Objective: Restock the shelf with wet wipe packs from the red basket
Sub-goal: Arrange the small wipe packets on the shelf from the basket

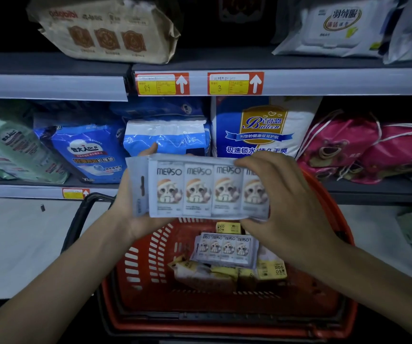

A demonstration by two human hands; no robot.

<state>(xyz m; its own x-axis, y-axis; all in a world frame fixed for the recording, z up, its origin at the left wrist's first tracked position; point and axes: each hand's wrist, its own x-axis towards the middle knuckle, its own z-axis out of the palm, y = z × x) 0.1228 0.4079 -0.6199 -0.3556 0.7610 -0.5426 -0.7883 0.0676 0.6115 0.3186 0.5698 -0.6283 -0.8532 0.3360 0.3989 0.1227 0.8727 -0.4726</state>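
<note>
A pale blue multipack of wet wipes (195,188), printed with several small cartoon-animal packs, is held flat above the red basket (150,276). My left hand (131,194) grips its left end from behind, thumb tip showing over the top edge. My right hand (284,192) grips its right end, fingers curled over the front. Inside the basket lies a second identical multipack (226,249) on top of several yellow wipe packs (272,269). The middle shelf (373,187) runs just behind the held pack.
The middle shelf holds blue nursing-pad bags (86,150), a white-and-blue pack (167,135), a large blue Baileen bag (262,127) and pink drawstring bags (363,150). The upper shelf edge (324,81) carries price tags. The basket's black handle (76,219) hangs at the left.
</note>
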